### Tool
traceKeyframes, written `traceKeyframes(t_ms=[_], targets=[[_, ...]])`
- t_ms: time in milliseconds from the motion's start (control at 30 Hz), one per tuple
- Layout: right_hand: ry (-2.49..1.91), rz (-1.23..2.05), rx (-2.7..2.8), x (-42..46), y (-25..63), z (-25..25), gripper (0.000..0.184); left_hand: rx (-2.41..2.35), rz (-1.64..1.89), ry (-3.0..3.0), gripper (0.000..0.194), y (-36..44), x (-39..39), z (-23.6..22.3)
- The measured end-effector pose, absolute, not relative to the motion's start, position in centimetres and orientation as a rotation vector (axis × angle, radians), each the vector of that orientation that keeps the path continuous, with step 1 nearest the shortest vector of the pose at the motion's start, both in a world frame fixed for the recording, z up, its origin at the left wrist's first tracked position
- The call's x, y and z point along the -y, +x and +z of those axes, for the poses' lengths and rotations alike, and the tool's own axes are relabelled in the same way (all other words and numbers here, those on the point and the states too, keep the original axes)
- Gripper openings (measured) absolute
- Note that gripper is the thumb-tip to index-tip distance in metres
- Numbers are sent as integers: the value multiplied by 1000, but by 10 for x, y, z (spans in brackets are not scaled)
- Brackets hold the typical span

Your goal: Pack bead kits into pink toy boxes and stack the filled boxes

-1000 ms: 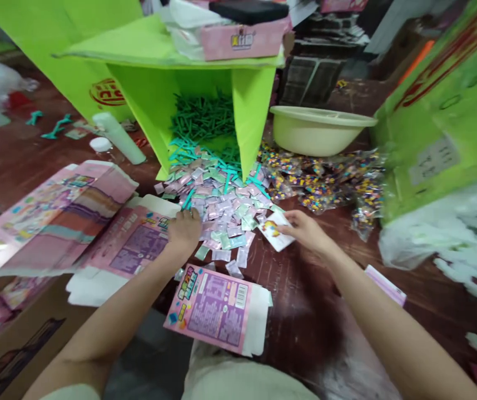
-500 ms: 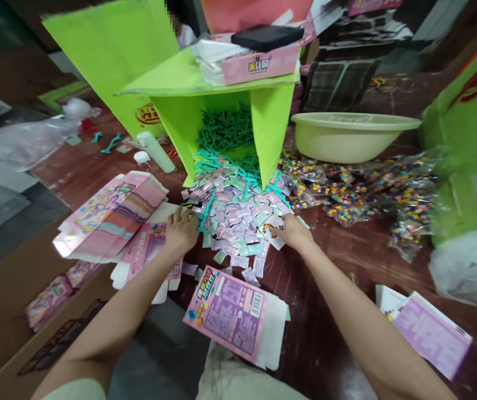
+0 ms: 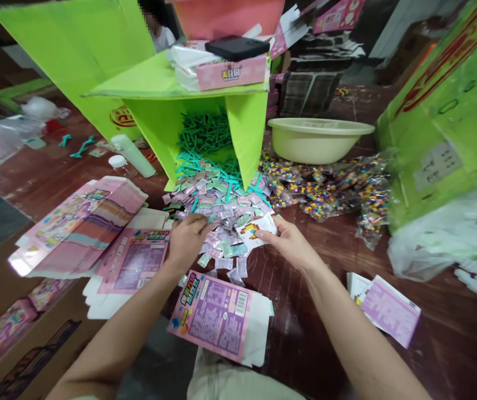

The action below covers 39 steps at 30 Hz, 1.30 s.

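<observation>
My right hand [image 3: 291, 241] pinches a white printed card [image 3: 250, 229] with a yellow and brown pixel picture, thumb on top. My left hand [image 3: 189, 239] is closed, its fingers curled at the left side of a heap of small pale sachets [image 3: 225, 214]. A bit of teal shows at its fingertips, but what it holds is unclear. Teal plastic sticks [image 3: 205, 130] spill from a green box [image 3: 244, 133] onto the sachets. In front of me lies a flat pink and purple carton [image 3: 215, 316], open at its right end.
More flattened cartons [image 3: 84, 228] are stacked at left. Bags of coloured beads [image 3: 326, 189] lie beside a cream basin [image 3: 319, 141]. A pile of printed sheets [image 3: 391, 311] lies at right. A phone [image 3: 237, 47] rests atop the green box. Another person sits behind.
My left hand has moved right and its fingers have closed over the sachets. My right hand has lifted the card and drawn it left. The view has turned a little to the right.
</observation>
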State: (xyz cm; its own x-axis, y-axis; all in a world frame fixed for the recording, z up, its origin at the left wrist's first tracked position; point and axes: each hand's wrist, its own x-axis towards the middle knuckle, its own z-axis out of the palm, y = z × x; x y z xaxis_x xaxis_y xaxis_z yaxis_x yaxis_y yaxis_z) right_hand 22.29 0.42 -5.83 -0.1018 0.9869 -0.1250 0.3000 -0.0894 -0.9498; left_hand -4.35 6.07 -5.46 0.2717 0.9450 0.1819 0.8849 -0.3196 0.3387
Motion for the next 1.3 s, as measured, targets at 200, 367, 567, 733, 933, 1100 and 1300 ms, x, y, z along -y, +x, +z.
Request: traceKeyframes(t_ms=[200,367,567,733,933,1100,1300], targets=[[-1187,1104,1279,14,201,-51,34,-1217,531,2311,13,19,-18,-54],[-1265,1112,1365,48,227,-47,29,-1020,496,2219,10,22,-1,-49],[-1182,1311,1282,84,234,-38,25,-848,442,2166,23,23,16,-48],[-1189,1231,1207,87,230,-35,19,-863,478,2121,14,32,27,-55],[-1238,1276,1199,95,232,-37,21,-855,445,2058,17,42,42,-50],[-1236,1348,1053,113,238,-35,25,-674,146,2249,50,-1,40,-53],[-1187,1383,365,121,242,-45,49,-744,-382,2798,130,-85,58,-77]])
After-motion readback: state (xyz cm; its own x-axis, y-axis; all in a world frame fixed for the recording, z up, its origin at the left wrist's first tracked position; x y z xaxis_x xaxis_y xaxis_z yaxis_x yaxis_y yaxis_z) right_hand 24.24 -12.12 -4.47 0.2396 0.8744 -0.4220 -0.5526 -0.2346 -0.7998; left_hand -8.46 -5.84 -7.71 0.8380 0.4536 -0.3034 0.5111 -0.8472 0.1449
